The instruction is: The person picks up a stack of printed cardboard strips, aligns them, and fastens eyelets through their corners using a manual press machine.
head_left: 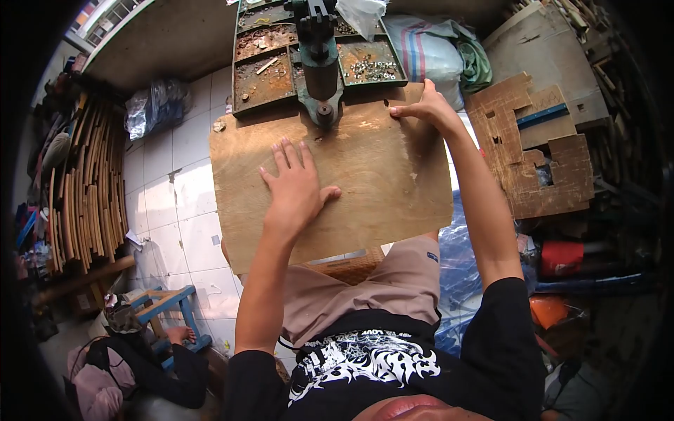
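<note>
A thin plywood board lies across the middle of the view, above my lap. My left hand rests flat on it, left of centre, fingers spread and thumb out to the side. At the board's far right corner my right hand holds the edge, its thumb on top near a small dark notch; the other fingers are partly hidden past the edge. The dark metal post of a bench machine stands at the far edge between my hands. Whether its round foot touches the board I cannot tell.
A metal tray with compartments of small metal parts flanks the post. Cut wooden boards lie at right beside a woven sack. Wood strips are stacked at left. Another person's hand is near a blue stool.
</note>
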`<state>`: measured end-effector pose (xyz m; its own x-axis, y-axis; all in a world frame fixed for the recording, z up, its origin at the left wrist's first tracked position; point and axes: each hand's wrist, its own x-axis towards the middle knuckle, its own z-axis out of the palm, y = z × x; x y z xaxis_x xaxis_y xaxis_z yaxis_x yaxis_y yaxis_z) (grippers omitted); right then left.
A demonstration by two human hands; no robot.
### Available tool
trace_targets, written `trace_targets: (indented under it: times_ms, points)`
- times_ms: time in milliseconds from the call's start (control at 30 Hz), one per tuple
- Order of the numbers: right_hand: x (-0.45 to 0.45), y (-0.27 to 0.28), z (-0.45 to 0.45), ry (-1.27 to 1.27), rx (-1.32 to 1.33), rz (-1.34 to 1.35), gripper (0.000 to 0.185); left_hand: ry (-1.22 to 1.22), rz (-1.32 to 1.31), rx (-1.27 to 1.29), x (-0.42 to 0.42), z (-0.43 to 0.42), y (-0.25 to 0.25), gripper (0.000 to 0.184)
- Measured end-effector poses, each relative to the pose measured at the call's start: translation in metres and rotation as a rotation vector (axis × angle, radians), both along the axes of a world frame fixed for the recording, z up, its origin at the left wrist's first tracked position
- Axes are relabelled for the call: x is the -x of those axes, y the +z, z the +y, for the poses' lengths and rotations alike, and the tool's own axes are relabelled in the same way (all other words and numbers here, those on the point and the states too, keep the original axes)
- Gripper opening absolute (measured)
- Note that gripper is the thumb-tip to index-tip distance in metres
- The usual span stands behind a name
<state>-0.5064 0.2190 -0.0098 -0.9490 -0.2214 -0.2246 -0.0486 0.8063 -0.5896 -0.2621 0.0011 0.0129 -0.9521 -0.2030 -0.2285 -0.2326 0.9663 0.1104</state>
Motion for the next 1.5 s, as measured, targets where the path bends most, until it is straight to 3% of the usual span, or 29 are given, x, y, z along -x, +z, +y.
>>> trace_targets:
  times_ms: [267,500,667,800,1000,1133,1200,1333,1367,1500]
  points:
    - [0.003,0.016,-0.015,-0.08,-0.235,-0.075,0.133,0.007,-0.042,-0.024,0.003,0.001,0.005,0.106]
    - [0.005,0.018,-0.01,-0.021,-0.185,-0.088,0.134,0.003,-0.041,-0.004,0.002,0.001,0.002,0.106]
    - [-0.001,0.024,-0.016,-0.053,-0.298,-0.045,0.135,0.004,-0.02,-0.002,0.002,0.003,-0.002,0.106]
    - [0.004,0.003,0.0,-0.005,-0.111,-0.032,0.14,0.005,-0.065,0.011,0.003,0.003,0.003,0.106]
    - [0.002,0.003,0.005,-0.025,-0.113,-0.073,0.145,0.011,-0.036,0.036,0.003,0.004,-0.002,0.107]
    - [-0.002,-0.027,0.022,0.054,0.057,0.051,0.148,0.015,-0.068,0.018,0.003,0.003,0.004,0.106]
    - [-0.013,-0.034,0.035,0.007,0.28,0.061,0.148,0.018,-0.05,-0.014,0.001,0.002,0.005,0.106]
    - [-0.044,-0.016,0.046,0.026,0.411,-0.157,0.132,0.01,0.004,-0.019,0.001,0.0,-0.002,0.108]
    - [-0.046,-0.015,0.044,0.051,0.417,-0.143,0.121,0.015,0.01,-0.021,0.001,0.001,-0.003,0.108]
    - [-0.05,-0.012,0.04,0.051,0.309,-0.069,0.118,0.011,-0.026,-0.012,0.001,0.003,0.005,0.105]
